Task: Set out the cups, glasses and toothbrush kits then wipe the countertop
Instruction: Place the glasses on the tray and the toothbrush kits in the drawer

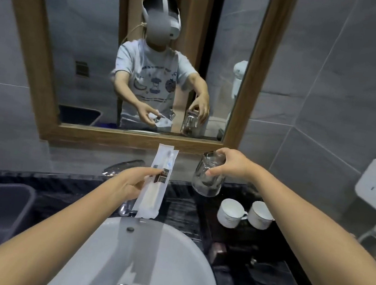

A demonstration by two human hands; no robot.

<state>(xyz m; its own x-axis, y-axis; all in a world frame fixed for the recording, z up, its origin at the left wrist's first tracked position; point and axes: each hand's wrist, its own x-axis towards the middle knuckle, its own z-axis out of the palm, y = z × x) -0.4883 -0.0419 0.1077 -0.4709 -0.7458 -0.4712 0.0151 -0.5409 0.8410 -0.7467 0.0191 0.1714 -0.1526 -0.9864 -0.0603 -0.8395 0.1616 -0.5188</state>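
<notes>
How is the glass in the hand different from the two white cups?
The glass is see-through; the two white cups are solid white. The glass is held in the air, tilted, by the right hand; the cups sit on the dark tray. The cups show handles; the glass shows none. All are for drinking.

The left hand (133, 184) held a wrapped toothbrush kit (155, 181) above the far rim of the white sink (164, 261). The right hand (230, 163) gripped a clear glass (208, 177), tilted, in the air over the dark countertop (184, 210), just beyond two white cups (244, 214) standing side by side at the right.
</notes>
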